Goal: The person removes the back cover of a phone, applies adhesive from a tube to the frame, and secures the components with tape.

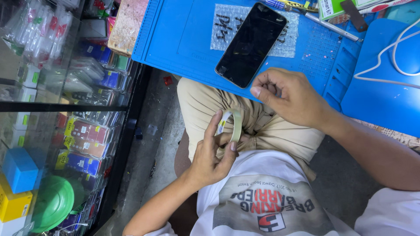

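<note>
— Tape first: where does the roll sit?

— Roll of clear tape [232, 126] stands on edge over the person's lap, above the khaki trousers [205, 102]. The left hand [213, 155] grasps it, forefinger along one side of the ring and thumb pressed on the other.

— And the right hand?

— The right hand [288, 97] hangs just above the roll, close to the near edge of the blue work mat [183, 35]. Its fingers are curled inward with the thumb tip against them. Whether they pinch a strip of tape, I cannot tell; nothing shows plainly between them.

— What lies on the mat?

— A black phone [251, 43] rests screen up, tilted, partly on a sheet of bubble wrap [286, 37]. A thin metal tool [330, 25] lies farther back, and a white cable [385, 57] loops across the right side.

— To the left?

— A glass display case [57, 105] holds packaged phone cases in rows, with a green round lid [52, 203] and a blue box [19, 169] near its lower end.
</note>
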